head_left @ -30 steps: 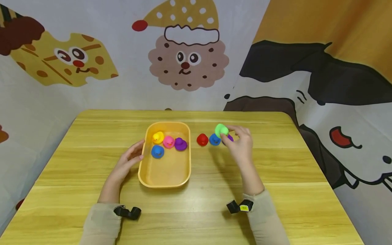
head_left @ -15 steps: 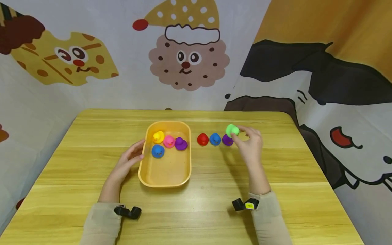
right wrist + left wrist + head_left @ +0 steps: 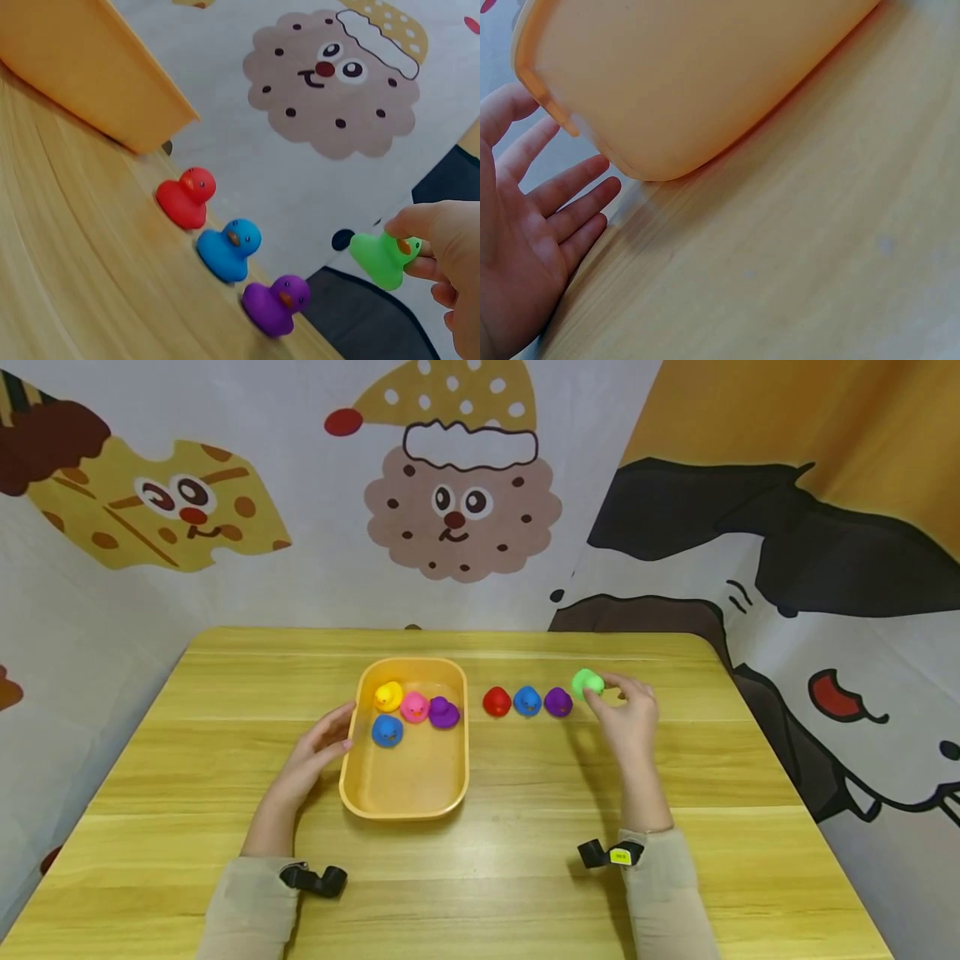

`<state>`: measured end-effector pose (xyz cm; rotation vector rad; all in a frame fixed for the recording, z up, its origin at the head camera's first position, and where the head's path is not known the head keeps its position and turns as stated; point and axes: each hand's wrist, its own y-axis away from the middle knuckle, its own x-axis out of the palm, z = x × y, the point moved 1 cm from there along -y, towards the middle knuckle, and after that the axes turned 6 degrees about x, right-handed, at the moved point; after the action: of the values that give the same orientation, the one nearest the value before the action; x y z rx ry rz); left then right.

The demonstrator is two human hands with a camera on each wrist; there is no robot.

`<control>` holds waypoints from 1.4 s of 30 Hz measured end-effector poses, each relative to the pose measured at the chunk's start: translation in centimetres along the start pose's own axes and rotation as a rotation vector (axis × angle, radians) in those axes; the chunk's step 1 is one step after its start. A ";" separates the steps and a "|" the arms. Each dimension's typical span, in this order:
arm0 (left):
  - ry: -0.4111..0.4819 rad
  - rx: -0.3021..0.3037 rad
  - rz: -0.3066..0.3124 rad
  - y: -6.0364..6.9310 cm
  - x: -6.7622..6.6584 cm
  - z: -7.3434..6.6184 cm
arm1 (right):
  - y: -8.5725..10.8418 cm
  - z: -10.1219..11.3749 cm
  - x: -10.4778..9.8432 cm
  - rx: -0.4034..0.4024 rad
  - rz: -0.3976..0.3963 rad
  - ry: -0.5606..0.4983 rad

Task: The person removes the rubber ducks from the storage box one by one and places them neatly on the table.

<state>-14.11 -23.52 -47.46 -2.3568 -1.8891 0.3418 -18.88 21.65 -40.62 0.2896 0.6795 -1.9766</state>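
Between the thumb and fingers of my right hand (image 3: 632,714) a green rubber duck (image 3: 381,259) is pinched, held above the table just right of a row of ducks. That row has a red duck (image 3: 497,702), a blue duck (image 3: 527,701) and a purple duck (image 3: 558,702). My left hand (image 3: 318,747) touches the left side of the yellow-orange tub (image 3: 405,817), its fingers fairly straight in the left wrist view. Inside the tub are a yellow duck (image 3: 388,697), a pink duck (image 3: 415,707), a second purple duck (image 3: 444,712) and a second blue duck (image 3: 387,731).
The wooden table (image 3: 517,893) has its far edge against a cartoon-printed backdrop (image 3: 300,593). The tub's right wall stands close to the red duck. A black camera is strapped on each sleeve cuff.
My right hand has carried the green duck to the right, from above the blue and purple ducks to beyond the purple one, which is now uncovered. The left hand and tub stay in place.
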 end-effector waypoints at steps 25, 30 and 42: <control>-0.008 0.009 -0.001 0.0 0.0 0.2 | -0.3 -3.6 0.5 0.067 0.035 0.079; -0.007 0.009 -0.001 -0.1 -0.1 0.3 | -0.2 -4.3 0.7 0.071 0.046 0.094; -0.009 0.003 0.003 -0.1 -0.1 0.4 | -0.1 -5.2 0.9 0.096 0.103 0.096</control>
<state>-14.33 -23.65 -47.84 -2.3597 -1.8881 0.3554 -19.82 23.97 -45.22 0.4712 0.6187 -1.9096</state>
